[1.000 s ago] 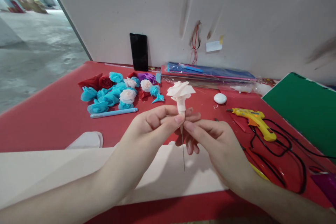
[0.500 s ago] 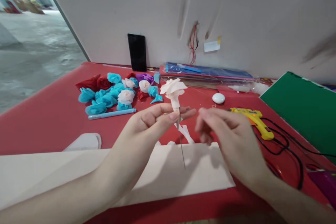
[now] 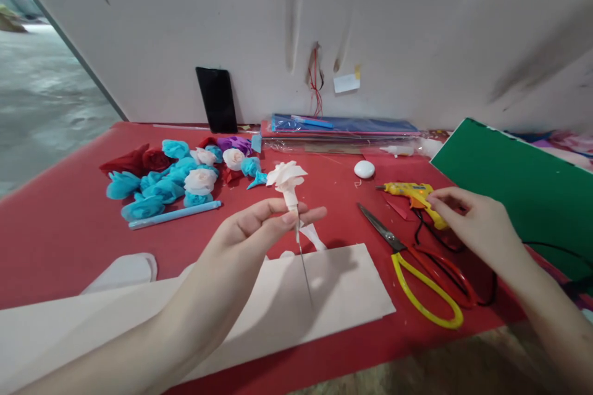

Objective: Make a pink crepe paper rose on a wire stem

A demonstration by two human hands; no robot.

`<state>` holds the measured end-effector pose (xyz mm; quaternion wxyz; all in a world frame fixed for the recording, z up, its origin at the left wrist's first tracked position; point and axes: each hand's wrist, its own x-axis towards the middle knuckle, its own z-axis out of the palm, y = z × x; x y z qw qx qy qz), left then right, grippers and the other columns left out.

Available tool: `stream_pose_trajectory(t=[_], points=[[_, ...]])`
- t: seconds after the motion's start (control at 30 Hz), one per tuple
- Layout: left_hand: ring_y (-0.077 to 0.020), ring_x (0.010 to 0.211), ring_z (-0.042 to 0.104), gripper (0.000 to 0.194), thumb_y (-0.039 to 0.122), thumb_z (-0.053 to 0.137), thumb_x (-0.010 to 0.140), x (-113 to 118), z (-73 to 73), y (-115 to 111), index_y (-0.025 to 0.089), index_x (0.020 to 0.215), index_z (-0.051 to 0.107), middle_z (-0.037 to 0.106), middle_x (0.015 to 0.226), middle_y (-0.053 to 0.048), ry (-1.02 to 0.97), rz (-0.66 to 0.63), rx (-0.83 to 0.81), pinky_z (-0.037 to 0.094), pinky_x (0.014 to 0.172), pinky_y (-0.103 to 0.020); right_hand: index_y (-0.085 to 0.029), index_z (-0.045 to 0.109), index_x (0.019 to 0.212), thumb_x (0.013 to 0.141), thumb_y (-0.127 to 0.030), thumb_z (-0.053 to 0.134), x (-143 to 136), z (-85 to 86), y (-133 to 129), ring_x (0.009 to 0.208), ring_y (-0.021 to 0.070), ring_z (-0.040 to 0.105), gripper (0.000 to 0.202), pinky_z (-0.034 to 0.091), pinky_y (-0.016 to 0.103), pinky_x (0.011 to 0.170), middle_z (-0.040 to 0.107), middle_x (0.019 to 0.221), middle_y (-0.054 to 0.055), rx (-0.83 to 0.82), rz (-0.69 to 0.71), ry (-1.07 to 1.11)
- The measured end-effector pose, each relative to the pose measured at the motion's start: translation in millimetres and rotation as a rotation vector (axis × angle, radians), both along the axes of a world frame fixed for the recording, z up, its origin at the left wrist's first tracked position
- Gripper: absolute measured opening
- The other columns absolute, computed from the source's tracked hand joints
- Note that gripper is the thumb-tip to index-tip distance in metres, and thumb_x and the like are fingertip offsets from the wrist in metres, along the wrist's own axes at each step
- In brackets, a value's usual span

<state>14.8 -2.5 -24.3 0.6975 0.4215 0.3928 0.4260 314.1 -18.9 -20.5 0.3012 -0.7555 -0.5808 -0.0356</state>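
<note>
In the head view, my left hand (image 3: 259,237) pinches a pale pink paper flower (image 3: 287,182) by its base, between thumb and fingers. Its thin wire stem (image 3: 304,271) points down over a long strip of pale paper (image 3: 333,287). My right hand (image 3: 482,219) is at the yellow glue gun (image 3: 407,190) on the right, its fingertips closed around the rear of the handle. Part of the handle is hidden behind those fingers. Scissors (image 3: 393,244) with yellow and red handles lie between the two hands, nearer the right one.
Blue, red, pink and purple paper flowers (image 3: 171,182) lie at left beside a light blue pen (image 3: 176,215). A phone (image 3: 217,100) leans on the wall. Wrapped sheets (image 3: 343,126), a white egg-shaped object (image 3: 364,169) and a green board (image 3: 504,179) stand farther back and right.
My right hand has moved away from the flower, rightward to the glue gun. The scissors have come into sight. The view has turned right; my left hand still holds the flower.
</note>
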Motion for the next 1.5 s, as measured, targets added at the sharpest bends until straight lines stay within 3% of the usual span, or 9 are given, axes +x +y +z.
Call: stream_pose_trajectory(t=[0.1, 0.27, 0.37, 0.6, 0.9, 1.07, 1.27, 1.37, 1.5], points=[[-0.0181, 0.121, 0.050, 0.012, 0.029, 0.065, 0.079, 2.0, 0.0, -4.4, 0.026, 0.068, 0.064, 0.069, 0.080, 0.006, -0.010, 0.005, -0.003, 0.025, 0.104, -0.028, -0.021, 0.063, 0.069, 0.074, -0.035, 0.056, -20.9, -3.9, -11.6, 0.059, 0.0209, 0.060, 0.016, 0.043, 0.031, 0.055, 0.069, 0.071, 0.006, -0.046, 0.101, 0.082], [-0.0170, 0.114, 0.055, 0.010, 0.027, 0.066, 0.078, 5.2, 1.7, -10.3, 0.025, 0.068, 0.063, 0.068, 0.079, 0.007, -0.035, -0.025, -0.041, 0.032, 0.101, -0.026, -0.019, 0.066, 0.074, 0.083, -0.028, 0.053, -91.5, -3.6, -34.2, 0.053, 0.0113, 0.054, 0.019, 0.039, 0.021, 0.048, 0.064, 0.063, 0.001, -0.345, 0.651, 0.562], [-0.0149, 0.111, 0.056, 0.012, 0.026, 0.064, 0.080, 6.8, 2.4, -12.8, 0.025, 0.068, 0.062, 0.069, 0.082, 0.007, -0.041, -0.053, -0.050, 0.041, 0.092, -0.022, -0.019, 0.068, 0.081, 0.084, -0.029, 0.053, -124.6, -3.0, -39.0, 0.061, 0.0109, 0.053, 0.019, 0.039, 0.020, 0.051, 0.063, 0.069, 0.001, -0.404, 0.740, 0.795], [-0.0105, 0.059, 0.055, 0.021, 0.030, 0.059, 0.083, 4.7, 2.1, -16.5, 0.021, 0.065, 0.056, 0.059, 0.060, 0.004, -0.020, -0.151, -0.042, 0.045, 0.054, -0.020, -0.015, 0.057, 0.061, 0.086, -0.039, 0.048, -150.2, -4.8, -28.2, 0.044, 0.0056, 0.035, 0.036, 0.028, 0.020, 0.042, 0.045, 0.052, -0.003, -0.514, 0.725, 1.103], [-0.0118, 0.079, 0.060, 0.012, 0.033, 0.060, 0.083, 4.1, -0.1, -13.7, 0.022, 0.077, 0.062, 0.069, 0.085, 0.002, 0.012, -0.113, -0.031, 0.046, 0.067, -0.018, -0.015, 0.055, 0.053, 0.085, -0.031, 0.048, -152.3, -1.1, -26.5, 0.042, 0.0047, 0.037, 0.036, 0.027, 0.017, 0.039, 0.043, 0.044, -0.004, -0.561, 0.675, 1.238], [-0.0112, 0.061, 0.060, 0.022, 0.034, 0.058, 0.083, 4.8, -1.6, -13.2, 0.019, 0.068, 0.056, 0.065, 0.065, 0.002, 0.049, -0.147, 0.004, 0.046, 0.060, -0.020, -0.015, 0.055, 0.051, 0.085, -0.032, 0.047, -153.7, -9.1, -21.7, 0.041, 0.0049, 0.038, 0.039, 0.028, 0.018, 0.040, 0.043, 0.043, -0.004, -0.559, 0.735, 1.240], [-0.0133, 0.085, 0.065, 0.017, 0.033, 0.059, 0.083, 3.4, 5.1, -11.0, 0.022, 0.070, 0.058, 0.067, 0.074, 0.005, 0.067, -0.097, 0.066, 0.045, 0.080, -0.019, -0.017, 0.063, 0.063, 0.080, -0.033, 0.054, -128.0, 11.0, -19.6, 0.040, 0.0061, 0.039, 0.025, 0.028, 0.019, 0.039, 0.046, 0.045, -0.005, -0.354, 0.640, 0.834], [-0.0140, 0.108, 0.058, 0.017, 0.037, 0.058, 0.083, 1.8, 4.1, -9.8, 0.025, 0.072, 0.060, 0.071, 0.085, 0.007, 0.162, -0.060, 0.046, 0.038, 0.089, -0.017, -0.019, 0.060, 0.057, 0.082, -0.037, 0.050, -88.6, 28.4, -10.1, 0.049, 0.0109, 0.050, 0.033, 0.036, 0.022, 0.047, 0.055, 0.050, -0.002, -0.151, 0.301, 0.307], [-0.0143, 0.120, 0.050, 0.018, 0.040, 0.058, 0.083, 1.6, 0.0, -8.9, 0.026, 0.072, 0.059, 0.072, 0.093, 0.009, 0.205, -0.071, -0.025, 0.034, 0.093, -0.017, -0.017, 0.066, 0.083, 0.074, -0.016, 0.056, -20.5, 23.1, 12.7, 0.082, 0.0234, 0.063, 0.014, 0.044, 0.030, 0.068, 0.069, 0.087, 0.007, -0.267, -0.127, -0.162]])
